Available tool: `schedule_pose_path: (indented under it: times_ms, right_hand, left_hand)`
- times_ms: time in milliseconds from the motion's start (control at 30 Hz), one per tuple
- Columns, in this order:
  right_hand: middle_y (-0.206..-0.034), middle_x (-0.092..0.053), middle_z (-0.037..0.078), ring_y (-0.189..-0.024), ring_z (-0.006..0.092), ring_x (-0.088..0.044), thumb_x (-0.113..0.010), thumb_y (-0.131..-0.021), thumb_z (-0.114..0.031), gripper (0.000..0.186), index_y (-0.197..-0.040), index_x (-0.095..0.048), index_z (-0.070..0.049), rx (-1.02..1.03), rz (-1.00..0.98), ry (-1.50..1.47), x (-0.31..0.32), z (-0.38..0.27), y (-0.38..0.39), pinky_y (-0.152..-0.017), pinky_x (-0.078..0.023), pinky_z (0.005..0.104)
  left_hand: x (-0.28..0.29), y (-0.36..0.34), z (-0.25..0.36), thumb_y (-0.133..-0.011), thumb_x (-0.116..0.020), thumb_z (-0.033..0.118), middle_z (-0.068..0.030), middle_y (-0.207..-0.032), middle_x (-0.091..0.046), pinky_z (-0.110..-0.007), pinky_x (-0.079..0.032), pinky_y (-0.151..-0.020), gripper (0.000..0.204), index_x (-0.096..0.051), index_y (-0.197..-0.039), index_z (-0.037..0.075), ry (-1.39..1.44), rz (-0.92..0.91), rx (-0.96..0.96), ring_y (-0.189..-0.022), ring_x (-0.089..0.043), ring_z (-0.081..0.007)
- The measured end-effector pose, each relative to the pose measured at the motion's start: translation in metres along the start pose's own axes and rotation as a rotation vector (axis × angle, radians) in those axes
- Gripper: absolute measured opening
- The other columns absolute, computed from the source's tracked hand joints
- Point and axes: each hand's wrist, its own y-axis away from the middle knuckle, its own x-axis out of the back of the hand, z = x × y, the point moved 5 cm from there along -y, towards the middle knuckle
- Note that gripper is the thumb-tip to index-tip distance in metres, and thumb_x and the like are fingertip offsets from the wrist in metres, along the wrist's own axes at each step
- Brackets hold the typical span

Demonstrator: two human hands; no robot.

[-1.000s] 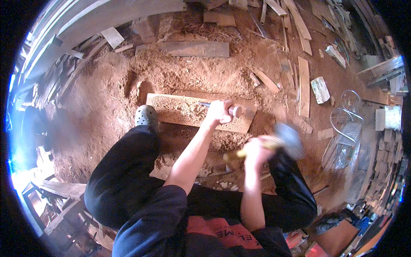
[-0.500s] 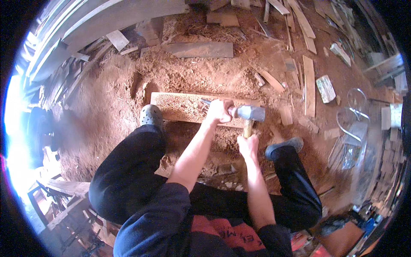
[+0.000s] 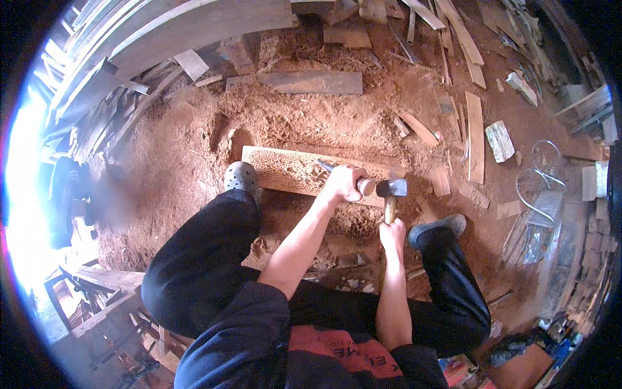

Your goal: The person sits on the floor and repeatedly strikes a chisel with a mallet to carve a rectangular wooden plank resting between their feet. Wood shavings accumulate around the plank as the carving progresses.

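A thick wooden board [image 3: 275,170] with rows of small carved hollows lies on the ground in front of me, its left end by my left clog [image 3: 241,176]. My left hand [image 3: 345,183] is closed round a chisel, whose metal blade [image 3: 325,166] slants left onto the carved face. The chisel's round handle end sticks out on the right of my fist. My right hand [image 3: 392,234] grips a hammer by its wooden handle. The dark hammer head [image 3: 392,188] is a small gap to the right of the chisel's end.
Reddish dirt and wood chips surround the board. My right clog [image 3: 438,232] rests to its lower right. Loose planks [image 3: 475,139] and a pale block [image 3: 499,141] lie at the right, near a wire-framed object [image 3: 541,185]. Long boards [image 3: 201,29] are stacked at the upper left.
The hammer head has drawn back from the chisel's end, leaving a gap. The whole view has shifted slightly, so the board appears a little farther right and lower.
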Motion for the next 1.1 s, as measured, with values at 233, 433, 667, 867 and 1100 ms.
schedule_pose_path:
  times_ms: [233, 433, 667, 867, 1100]
  right_hand:
    - [-0.081, -0.063, 0.029, -0.075, 0.0402, -0.065, -0.058, -0.066, -0.016, 0.031, -0.083, -0.059, 0.010, -0.201, -0.240, 0.010, -0.034, -0.001, 0.006, -0.065, -0.051, 0.0460]
    - [-0.082, -0.063, 0.030, -0.073, 0.0388, -0.065, -0.055, -0.067, -0.015, 0.031, -0.085, -0.061, 0.010, -0.164, -0.248, 0.019, -0.037, 0.013, -0.007, -0.065, -0.053, 0.0453]
    - [-0.052, -0.058, 0.017, -0.045, 0.0267, -0.060, -0.054, -0.068, -0.012, 0.019, -0.067, -0.059, 0.007, -0.181, -0.259, -0.058, -0.036, 0.011, 0.000, -0.045, -0.048, 0.0387]
    - [-0.047, -0.053, 0.012, -0.040, 0.0226, -0.055, -0.052, -0.066, -0.012, 0.017, -0.060, -0.053, 0.004, -0.158, -0.310, -0.144, -0.036, 0.008, 0.003, -0.040, -0.044, 0.0374]
    - [-0.051, -0.053, 0.017, -0.040, 0.0262, -0.054, -0.053, -0.065, -0.009, 0.017, -0.066, -0.054, 0.007, -0.059, -0.232, -0.164, -0.047, 0.016, -0.004, -0.041, -0.044, 0.0393]
  left_hand:
    - [0.002, -0.013, -0.009, -0.057, -0.068, 0.023, -0.0142, -0.077, -0.065, -0.040, -0.050, -0.067, 0.025, -0.064, -0.078, 0.010, -0.019, -0.028, 0.089, -0.077, -0.063, -0.0335]
    - [0.034, -0.014, -0.036, -0.058, -0.066, 0.023, -0.0032, -0.067, -0.063, -0.031, -0.050, -0.062, 0.023, -0.065, -0.076, 0.009, 0.433, 0.174, 0.097, -0.064, -0.060, -0.0177]
    - [0.098, -0.005, -0.079, -0.054, -0.059, -0.001, -0.0060, -0.063, -0.059, -0.029, -0.044, -0.048, 0.008, -0.056, -0.060, 0.004, 0.798, 0.501, 0.116, -0.054, -0.054, -0.0168]
    - [-0.010, -0.008, 0.063, -0.053, -0.063, 0.025, -0.0113, -0.067, -0.061, -0.042, -0.049, -0.063, 0.022, -0.055, -0.066, 0.009, -0.029, -0.198, -0.289, -0.069, -0.062, -0.0320]
    - [-0.021, -0.001, 0.056, -0.051, -0.067, 0.024, -0.0111, -0.071, -0.061, -0.042, -0.050, -0.067, 0.031, -0.060, -0.077, 0.009, 0.020, -0.051, -0.275, -0.072, -0.062, -0.0325]
